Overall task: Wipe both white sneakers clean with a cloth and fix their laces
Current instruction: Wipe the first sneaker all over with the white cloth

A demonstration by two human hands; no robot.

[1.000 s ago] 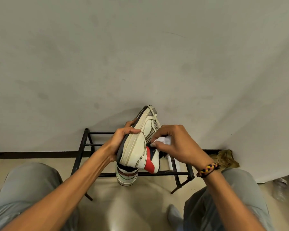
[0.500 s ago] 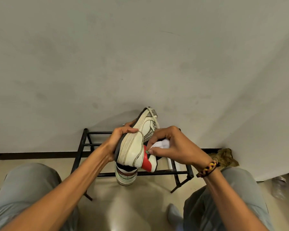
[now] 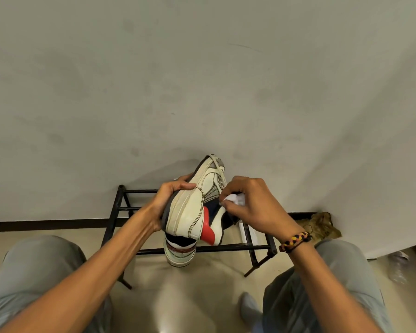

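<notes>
A person's left hand (image 3: 171, 205) grips a white leather sneaker with red heel patch (image 3: 192, 210) by its sole above a black metal shoe rack (image 3: 120, 207), steadying it sideways while the right hand (image 3: 252, 207) pinches a crumpled white cloth (image 3: 233, 200) against its collar; a second sneaker (image 3: 180, 253) waits below.

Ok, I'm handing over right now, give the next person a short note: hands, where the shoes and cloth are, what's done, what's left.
Left hand grips the raised sneaker by its sole, side facing up.
Right hand pinches the white cloth against the upper near the collar.
Second sneaker stands below, at the black rack's front bar.
Done: wiping under way on the first shoe.
Left: finish it, wipe the second, fix both laces.
</notes>
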